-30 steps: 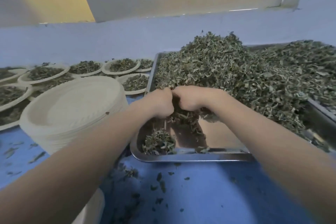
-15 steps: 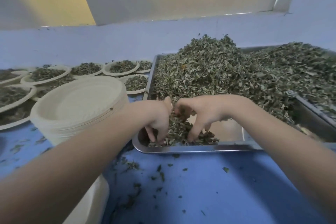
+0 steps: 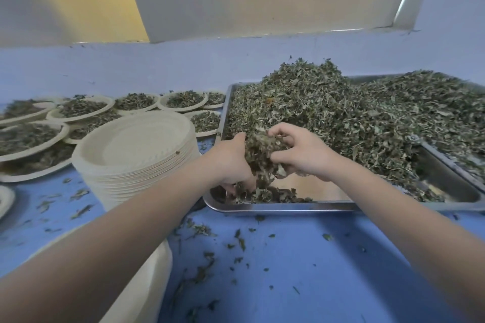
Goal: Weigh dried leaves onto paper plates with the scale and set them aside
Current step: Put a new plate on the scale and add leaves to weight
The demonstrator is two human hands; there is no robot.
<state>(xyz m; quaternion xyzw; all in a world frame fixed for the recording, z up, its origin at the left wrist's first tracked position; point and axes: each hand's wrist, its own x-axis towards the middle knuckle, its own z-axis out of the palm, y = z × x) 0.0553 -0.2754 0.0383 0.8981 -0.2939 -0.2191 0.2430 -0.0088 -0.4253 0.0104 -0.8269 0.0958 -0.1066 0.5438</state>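
A big heap of dried leaves (image 3: 354,118) fills a steel tray (image 3: 283,208) on the blue table. Over the tray's near left corner, my left hand (image 3: 231,162) and my right hand (image 3: 301,155) cup a clump of dried leaves (image 3: 262,155) between them, fingers curled round it. Loose leaves lie in the tray under the hands. A tall stack of empty paper plates (image 3: 136,149) stands just left of the tray. A pale plate (image 3: 147,283) shows under my left forearm, mostly hidden. No scale is visible.
Several paper plates holding leaves (image 3: 84,110) spread over the far left of the table, up to the wall. Leaf scraps (image 3: 199,231) litter the blue tabletop (image 3: 301,270) in front of the tray. Another plate's edge (image 3: 5,202) shows at the left border.
Both hands have scooped leaves together at the tray's near corner and lifted a clump up between them. The bare metal patch beside them has widened.
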